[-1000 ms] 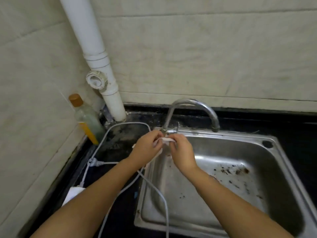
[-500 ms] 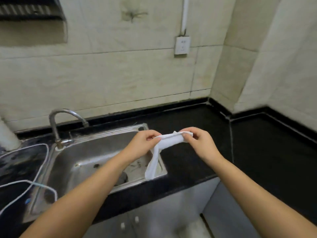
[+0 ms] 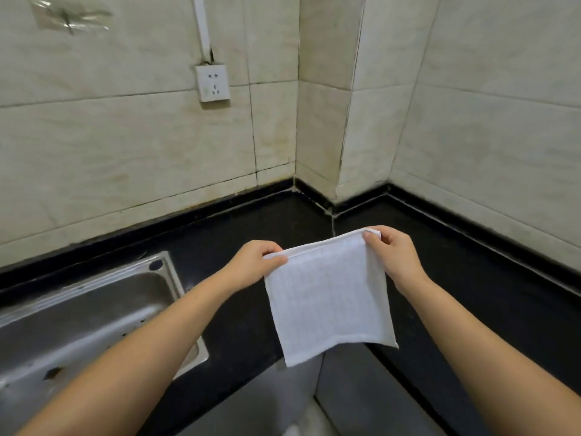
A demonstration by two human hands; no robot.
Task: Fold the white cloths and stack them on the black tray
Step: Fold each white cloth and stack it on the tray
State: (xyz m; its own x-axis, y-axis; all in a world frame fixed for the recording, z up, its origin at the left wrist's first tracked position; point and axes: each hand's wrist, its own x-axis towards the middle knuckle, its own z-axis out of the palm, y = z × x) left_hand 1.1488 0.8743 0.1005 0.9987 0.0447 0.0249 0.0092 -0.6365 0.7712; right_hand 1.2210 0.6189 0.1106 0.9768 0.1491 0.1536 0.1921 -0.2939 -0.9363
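While the white cloth [image 3: 327,300] hangs flat above the black counter [image 3: 471,287], the left hand [image 3: 254,262] and the right hand [image 3: 393,256] pinch its two top corners.

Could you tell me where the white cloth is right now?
The white cloth hangs centre-right, pinched by the left hand and right hand, above the black counter.

We can read no text, label, brand, number or sign anywhere. The wall socket [image 3: 212,83] shows only its plug holes, and we make out no print on the clear tape [image 3: 71,16] stuck to the tiles near the wall's top left corner.
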